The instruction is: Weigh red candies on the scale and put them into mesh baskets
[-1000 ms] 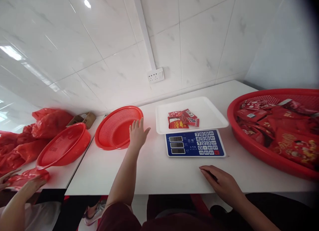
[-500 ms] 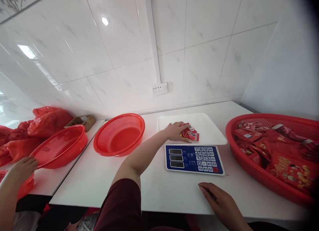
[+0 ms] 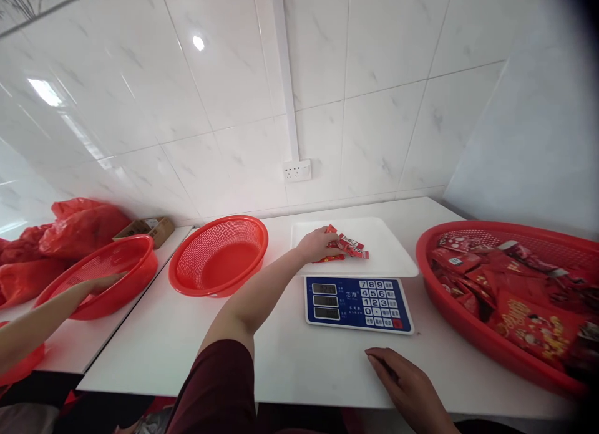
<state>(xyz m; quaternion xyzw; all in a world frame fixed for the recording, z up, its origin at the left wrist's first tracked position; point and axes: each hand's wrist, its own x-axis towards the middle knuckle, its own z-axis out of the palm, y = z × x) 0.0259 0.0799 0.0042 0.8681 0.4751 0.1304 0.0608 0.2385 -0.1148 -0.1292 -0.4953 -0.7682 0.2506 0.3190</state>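
Note:
My left hand (image 3: pixel 319 244) reaches over the white scale tray (image 3: pixel 393 256), its fingers closed round several small red packets (image 3: pixel 352 247). Some packets stick out past the fingertips to the right, and others show under the hand. In front of the tray is the blue keypad panel of the digital scale (image 3: pixel 358 303), with lit displays on its left. My right hand (image 3: pixel 402 379) rests at the table's front edge, below the scale, with its fingers curled together and nothing visible in them.
A large red basket (image 3: pixel 449 322) full of red packets stands at the right. Left of the scale is a red perforated basket (image 3: pixel 219 259). Farther left, another person's hand (image 3: pixel 105 283) is inside a red basket (image 3: pixel 140 278), near red plastic bags (image 3: pixel 88 228) and a cardboard box (image 3: pixel 161 229).
My left hand has drawn the packets together on the tray and shifted slightly left. My right hand stays put. The other person's hand has moved from the basket's rim into it.

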